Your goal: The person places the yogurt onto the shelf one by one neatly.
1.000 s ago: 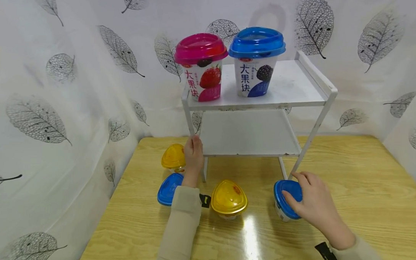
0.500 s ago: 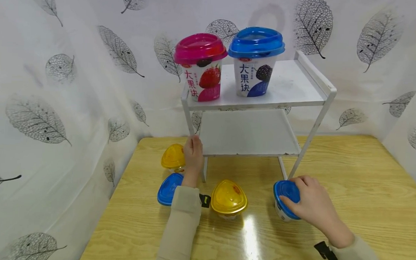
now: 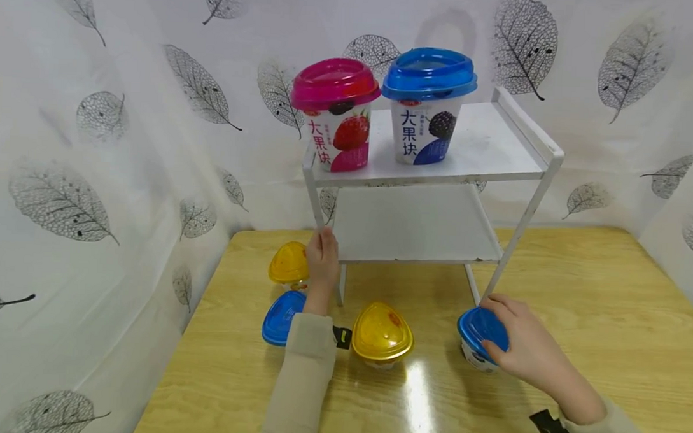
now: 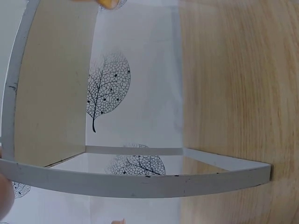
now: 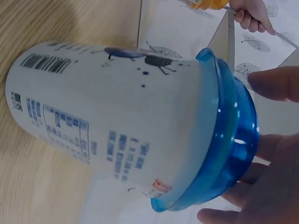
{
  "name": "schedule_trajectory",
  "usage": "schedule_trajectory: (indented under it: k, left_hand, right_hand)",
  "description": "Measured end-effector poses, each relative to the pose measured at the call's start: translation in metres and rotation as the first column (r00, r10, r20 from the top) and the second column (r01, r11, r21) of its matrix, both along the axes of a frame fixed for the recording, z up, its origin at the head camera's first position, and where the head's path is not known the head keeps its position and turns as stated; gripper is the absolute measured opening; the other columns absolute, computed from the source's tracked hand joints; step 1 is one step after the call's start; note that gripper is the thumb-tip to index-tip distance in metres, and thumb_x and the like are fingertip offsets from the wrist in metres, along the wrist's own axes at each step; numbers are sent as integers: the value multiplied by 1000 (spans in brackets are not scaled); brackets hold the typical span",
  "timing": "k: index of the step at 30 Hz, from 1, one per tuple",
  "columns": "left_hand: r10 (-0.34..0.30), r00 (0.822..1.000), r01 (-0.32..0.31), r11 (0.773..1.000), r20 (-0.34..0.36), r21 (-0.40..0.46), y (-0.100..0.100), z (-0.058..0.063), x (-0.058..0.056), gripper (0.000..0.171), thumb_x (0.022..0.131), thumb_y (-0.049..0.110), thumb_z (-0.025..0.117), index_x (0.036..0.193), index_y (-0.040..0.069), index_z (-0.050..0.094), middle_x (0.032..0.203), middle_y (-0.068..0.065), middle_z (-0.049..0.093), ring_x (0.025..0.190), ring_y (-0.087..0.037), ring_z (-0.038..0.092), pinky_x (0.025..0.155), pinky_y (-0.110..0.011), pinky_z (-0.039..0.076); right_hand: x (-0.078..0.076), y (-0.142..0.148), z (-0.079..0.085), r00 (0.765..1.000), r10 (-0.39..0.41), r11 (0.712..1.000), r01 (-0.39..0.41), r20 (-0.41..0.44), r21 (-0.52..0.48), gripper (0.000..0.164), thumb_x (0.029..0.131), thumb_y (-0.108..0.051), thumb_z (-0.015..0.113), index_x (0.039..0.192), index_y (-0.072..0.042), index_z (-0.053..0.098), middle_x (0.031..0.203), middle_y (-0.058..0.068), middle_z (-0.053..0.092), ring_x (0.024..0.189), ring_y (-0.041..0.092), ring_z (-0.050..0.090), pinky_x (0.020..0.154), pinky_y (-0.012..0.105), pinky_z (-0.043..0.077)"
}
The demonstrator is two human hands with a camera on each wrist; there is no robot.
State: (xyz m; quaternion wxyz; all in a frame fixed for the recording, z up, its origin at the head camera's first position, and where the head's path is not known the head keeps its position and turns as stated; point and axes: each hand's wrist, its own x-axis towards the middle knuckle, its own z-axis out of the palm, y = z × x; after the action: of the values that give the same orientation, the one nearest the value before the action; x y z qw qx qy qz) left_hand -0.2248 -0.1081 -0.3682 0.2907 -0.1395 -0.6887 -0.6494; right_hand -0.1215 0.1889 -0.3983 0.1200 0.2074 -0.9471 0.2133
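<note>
My left hand (image 3: 323, 261) grips the left front post of a white two-tier shelf rack (image 3: 415, 225); that hand also shows in the right wrist view at the top. My right hand (image 3: 530, 349) holds a blue-lidded yogurt cup (image 3: 479, 360) by its lid, thumb on the near side and fingers on the far side. The cup stands upright on the table by the rack's right front leg. Its printed side with a barcode (image 5: 46, 63) faces the right wrist camera.
On the rack's top shelf stand a pink-lidded strawberry cup (image 3: 335, 114) and a blue-lidded blackberry cup (image 3: 427, 108). A yellow-lidded cup (image 3: 382, 332) is on the wooden table (image 3: 431, 410); another yellow-lidded cup (image 3: 289, 263) and a blue-lidded one (image 3: 281, 319) sit left, partly behind my left arm.
My right hand has closed in on the blue-lidded yogurt cup and turned it slightly in place, so its lid and print now face differently. My left hand stays on the post.
</note>
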Motion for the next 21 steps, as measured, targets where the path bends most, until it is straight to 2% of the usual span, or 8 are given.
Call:
schedule_trajectory:
  k: [2, 5, 9, 13, 21]
  left_hand:
    - [-9, 1000, 9, 1000, -6, 0, 0, 0, 0, 50, 84, 55, 31, 65, 9, 32, 52, 6, 26, 44, -5, 23, 42, -20, 18]
    - [-18, 1000, 19, 1000, -24, 11, -1, 1, 0, 50, 85, 54, 32, 64, 8, 31, 52, 7, 26, 44, -4, 23, 43, -19, 18]
    - [-9, 999, 10, 1000, -47, 20, -1, 3, 0, 51, 85, 54, 32, 63, 7, 31, 52, 6, 26, 44, -4, 23, 42, -19, 17]
    - [-1, 999, 1, 1000, -36, 11, -2, 0, -2, 53, 85, 54, 32, 63, 6, 31, 52, 6, 27, 44, -5, 23, 41, -20, 17]
    - [-13, 1000, 13, 1000, -17, -2, 0, 1, 2, 51, 86, 52, 31, 65, 6, 32, 53, 4, 27, 44, -5, 24, 42, -20, 18]
  right_hand:
    - [3, -1, 0, 997, -40, 999, 40, -59, -10, 55, 64, -16, 74, 110, 5, 52, 114, 25, 46, 101, 45, 42, 74, 60, 37]
    - [3, -3, 0, 981, -113, 994, 110, -158, -25, 50, 65, -21, 73, 104, 5, 55, 106, 24, 50, 95, 43, 45, 71, 59, 36]
    - [-1, -7, -2, 962, -171, 985, 171, -214, -19, 45, 66, -29, 74, 95, 3, 60, 94, 21, 54, 86, 40, 49, 67, 57, 37]
    - [-5, -11, -6, 963, -159, 986, 164, -219, 6, 43, 65, -32, 75, 91, 0, 63, 91, 20, 54, 83, 41, 50, 67, 57, 37]
    - [-9, -17, -12, 983, -73, 997, 76, -169, 9, 29, 64, -24, 76, 85, -8, 64, 91, 15, 54, 83, 37, 50, 66, 56, 36]
